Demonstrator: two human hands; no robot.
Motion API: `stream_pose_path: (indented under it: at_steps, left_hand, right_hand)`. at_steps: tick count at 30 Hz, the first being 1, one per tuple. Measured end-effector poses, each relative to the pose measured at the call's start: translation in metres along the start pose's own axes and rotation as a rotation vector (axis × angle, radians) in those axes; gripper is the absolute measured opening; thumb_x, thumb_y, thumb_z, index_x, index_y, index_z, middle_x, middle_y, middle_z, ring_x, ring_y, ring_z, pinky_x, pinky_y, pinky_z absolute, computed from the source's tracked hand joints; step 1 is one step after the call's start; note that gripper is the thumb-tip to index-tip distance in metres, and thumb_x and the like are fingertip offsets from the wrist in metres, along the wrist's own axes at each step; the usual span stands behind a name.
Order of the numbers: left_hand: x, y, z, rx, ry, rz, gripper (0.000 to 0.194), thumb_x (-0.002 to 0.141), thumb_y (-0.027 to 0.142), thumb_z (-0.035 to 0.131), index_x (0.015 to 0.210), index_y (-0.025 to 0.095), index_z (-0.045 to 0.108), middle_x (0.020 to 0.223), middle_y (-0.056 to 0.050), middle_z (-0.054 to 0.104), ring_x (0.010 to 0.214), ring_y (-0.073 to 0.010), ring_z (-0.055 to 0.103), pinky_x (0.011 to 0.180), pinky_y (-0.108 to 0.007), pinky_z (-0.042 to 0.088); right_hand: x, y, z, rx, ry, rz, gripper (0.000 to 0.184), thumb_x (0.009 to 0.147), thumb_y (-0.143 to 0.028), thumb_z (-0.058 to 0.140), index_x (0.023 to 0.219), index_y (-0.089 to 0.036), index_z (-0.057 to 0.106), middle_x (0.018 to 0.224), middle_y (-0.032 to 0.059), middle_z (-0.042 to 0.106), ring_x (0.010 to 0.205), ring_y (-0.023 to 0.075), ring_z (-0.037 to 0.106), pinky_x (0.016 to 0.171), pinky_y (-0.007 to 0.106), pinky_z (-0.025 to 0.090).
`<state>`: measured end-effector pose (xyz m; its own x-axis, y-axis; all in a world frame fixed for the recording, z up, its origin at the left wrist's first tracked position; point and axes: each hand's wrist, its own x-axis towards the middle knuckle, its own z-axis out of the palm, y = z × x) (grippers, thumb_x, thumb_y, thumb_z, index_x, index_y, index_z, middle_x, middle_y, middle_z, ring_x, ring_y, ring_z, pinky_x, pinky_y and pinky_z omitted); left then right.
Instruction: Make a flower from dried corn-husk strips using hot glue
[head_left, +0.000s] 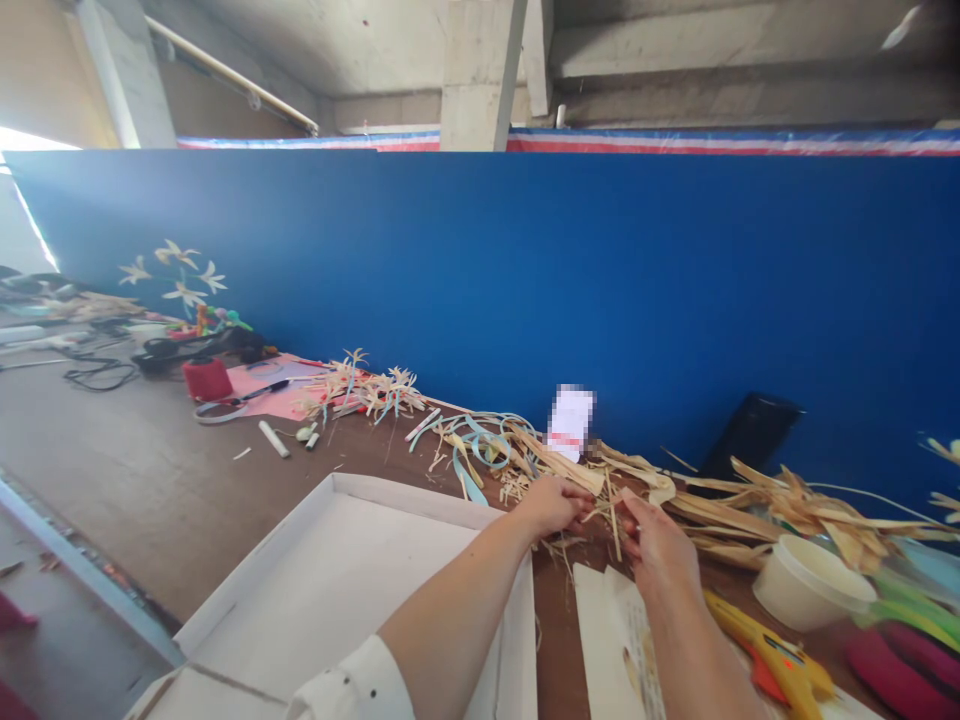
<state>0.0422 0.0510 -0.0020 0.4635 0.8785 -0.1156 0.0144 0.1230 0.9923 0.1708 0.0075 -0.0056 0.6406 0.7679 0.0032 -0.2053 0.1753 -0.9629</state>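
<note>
Head view: low and right of centre, both hands work close together over a brown table point(210, 500). The right hand point(660, 540) has its thumb and forefinger pinched on a thin straw strip point(616, 530), which stands roughly upright between the two hands. The left hand point(553, 505) reaches in from the lower middle, fingers bent and bunched near that strip; whether they grip anything cannot be told. Dry husks point(810, 510) spread toward the right edge, and pale blue ribbon point(487, 445) curls just above the left hand. A white tray point(360, 570) fills the lower middle, while a yellow glue gun point(780, 660) and a whitish cup point(814, 585) sit lower right.
</note>
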Motion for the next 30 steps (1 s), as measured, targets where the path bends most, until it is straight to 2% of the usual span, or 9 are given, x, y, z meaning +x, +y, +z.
stream_pose_path:
  at_steps: [3,6,12,23,30]
  left_hand:
    - [-0.0001,0.0001,-0.0042,0.098,0.095,0.131,0.026,0.077,0.024,0.055,0.099,0.014,0.066,0.091,-0.006,0.068,0.077,-0.0147,0.061,0.071,-0.026,0.05]
    - [-0.0017,0.0004,-0.0074,0.249,0.144,0.238,0.029,0.071,0.035,0.062,0.091,0.015,0.068,0.087,-0.004,0.068,0.081,-0.0156,0.061,0.077,-0.026,0.047]
    - [-0.0007,-0.0003,-0.0067,0.392,0.167,0.315,0.024,0.065,0.037,0.067,0.075,0.016,0.068,0.088,-0.003,0.067,0.085,-0.0162,0.058,0.082,-0.025,0.043]
    - [0.0011,-0.0025,-0.004,0.374,0.164,0.258,0.012,0.065,0.027,0.064,0.067,0.015,0.066,0.083,-0.002,0.066,0.084,-0.0153,0.059,0.079,-0.023,0.044]
    - [0.0015,-0.0023,-0.0059,0.374,0.169,0.29,0.016,0.069,0.029,0.062,0.073,0.014,0.067,0.086,-0.004,0.067,0.084,-0.0159,0.059,0.08,-0.025,0.044]
  right_hand:
    - [0.0,0.0001,0.0001,0.013,0.035,0.07,0.033,0.046,-0.034,0.079,0.068,-0.013,0.064,0.06,0.0006,0.06,0.042,0.006,0.039,0.03,0.018,0.023]
    - [0.0015,0.0018,-0.0002,-0.023,0.071,0.061,0.037,0.046,-0.036,0.079,0.071,-0.013,0.066,0.059,0.0002,0.059,0.046,0.0073,0.042,0.03,0.017,0.021]
    - [0.0039,0.0053,-0.0014,-0.083,0.1,0.042,0.04,0.047,-0.04,0.078,0.075,-0.013,0.067,0.057,0.0001,0.06,0.045,0.0096,0.045,0.034,0.02,0.026]
    - [0.0015,0.0026,0.0003,-0.138,0.104,0.027,0.035,0.05,-0.041,0.076,0.073,-0.015,0.068,0.061,0.0021,0.064,0.057,0.0159,0.057,0.043,0.023,0.036]
    - [0.0006,0.0031,0.0004,-0.105,0.096,0.01,0.034,0.05,-0.039,0.077,0.072,-0.015,0.067,0.069,0.0029,0.067,0.065,0.0169,0.059,0.046,0.023,0.038]
